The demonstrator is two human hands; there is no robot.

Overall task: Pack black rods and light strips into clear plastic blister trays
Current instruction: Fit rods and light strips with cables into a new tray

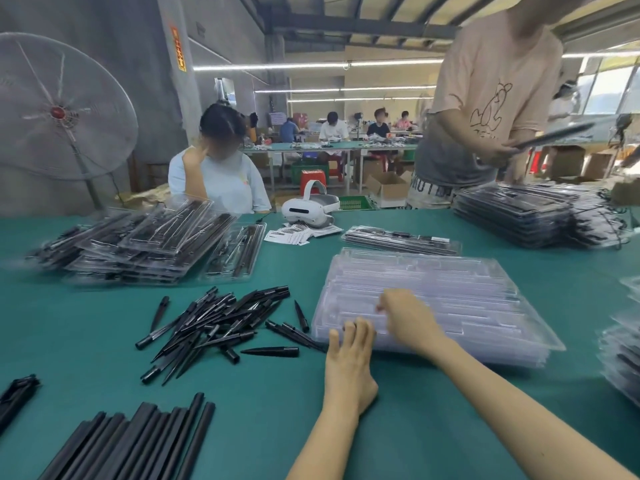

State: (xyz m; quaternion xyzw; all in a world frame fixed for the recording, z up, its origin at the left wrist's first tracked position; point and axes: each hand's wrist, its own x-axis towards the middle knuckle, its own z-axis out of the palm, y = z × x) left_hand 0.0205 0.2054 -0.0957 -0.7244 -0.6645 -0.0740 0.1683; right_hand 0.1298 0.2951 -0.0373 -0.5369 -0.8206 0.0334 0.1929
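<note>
A stack of empty clear blister trays (450, 299) lies on the green table in front of me. My left hand (349, 355) rests with straight fingers against the stack's near left corner. My right hand (405, 318) lies on top of the stack, its fingers curled at the top tray's near edge; whether they pinch the tray is hidden. To the left lies a loose pile of black pointed spikes (221, 327). Long black rods (138, 441) lie side by side at the near left.
Filled trays are heaped at the far left (138, 244), stacked at the far right (526, 216) and at the right edge (623, 355). One filled tray (401, 239) lies behind the empty stack. A white headset (310, 207) and small packets (294, 235) lie mid-table. People sit and stand across.
</note>
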